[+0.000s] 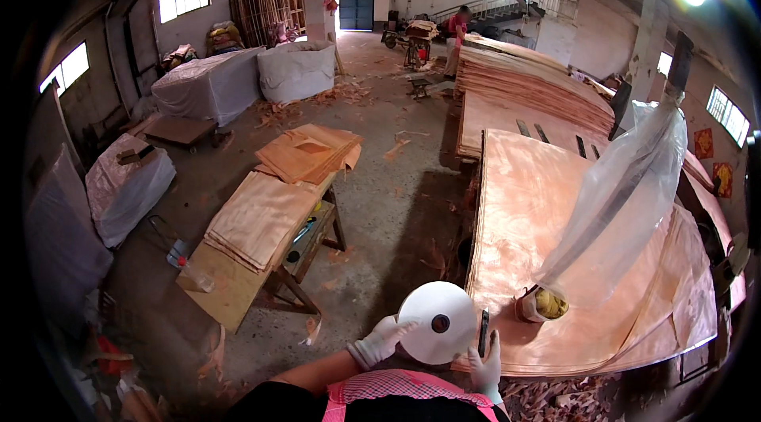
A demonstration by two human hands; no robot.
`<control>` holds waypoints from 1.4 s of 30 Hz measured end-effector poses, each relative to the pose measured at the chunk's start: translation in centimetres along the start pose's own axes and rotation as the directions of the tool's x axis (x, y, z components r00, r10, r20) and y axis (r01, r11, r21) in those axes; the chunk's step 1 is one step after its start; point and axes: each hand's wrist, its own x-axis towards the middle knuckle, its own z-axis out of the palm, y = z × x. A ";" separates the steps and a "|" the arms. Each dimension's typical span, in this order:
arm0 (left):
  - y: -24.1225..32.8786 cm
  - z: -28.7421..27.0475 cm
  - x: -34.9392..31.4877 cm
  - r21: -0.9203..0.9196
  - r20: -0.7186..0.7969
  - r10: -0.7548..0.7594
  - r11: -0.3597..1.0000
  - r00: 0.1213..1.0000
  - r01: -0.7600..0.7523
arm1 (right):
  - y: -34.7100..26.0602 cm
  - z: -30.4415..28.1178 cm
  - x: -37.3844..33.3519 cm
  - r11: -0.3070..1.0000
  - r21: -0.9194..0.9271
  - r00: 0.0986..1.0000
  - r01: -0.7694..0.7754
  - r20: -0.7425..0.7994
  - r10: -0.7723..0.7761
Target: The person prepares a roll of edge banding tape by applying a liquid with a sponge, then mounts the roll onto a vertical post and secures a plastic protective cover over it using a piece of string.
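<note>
A wide white roll [424, 313] with a dark core, like a roll of tape seen flat-on, is in front of my body at the lower middle. My left hand [384, 342], in a pale glove, grips its left edge. My right hand [486, 369], gloved too, is at the roll's lower right, with its fingers pointing up. A slim dark object [483, 332] stands up from between its thumb and fingers; its kind cannot be made out. Close to this hand is the near corner of a stack of wood veneer sheets [523, 224].
On the veneer stack stand a small pail [527, 307] with yellowish stuff and a clear plastic bag [626, 192] hung on a post. Left is a low wooden bench [230, 283] with veneer sheets [261, 216]. Scraps litter the floor. A person [456, 34] stands far off by a taller stack.
</note>
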 end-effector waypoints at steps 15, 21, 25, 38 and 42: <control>1.8 3.6 0.9 -0.069 0.156 -0.236 0.966 0.959 0.249 | 2.2 -2.0 -0.6 0.282 0.794 0.836 -0.539 0.464 0.291; -1.8 2.2 3.1 -0.073 0.221 -0.232 0.965 0.947 0.254 | 0.8 -2.1 -0.6 0.188 0.785 0.793 -0.590 0.520 0.317; -1.9 2.9 3.7 -0.076 0.247 -0.276 0.950 0.929 0.302 | 1.1 -2.7 -0.9 0.145 0.791 0.784 -0.594 0.530 0.323; -2.8 4.3 3.7 -0.109 0.270 -0.332 0.922 0.904 0.371 | 1.0 -4.3 -2.0 0.012 0.786 0.730 -0.619 0.569 0.379; -2.7 4.6 3.4 -0.093 0.267 -0.316 0.932 0.911 0.351 | 0.6 -4.9 -2.1 -0.030 0.763 0.695 -0.646 0.603 0.392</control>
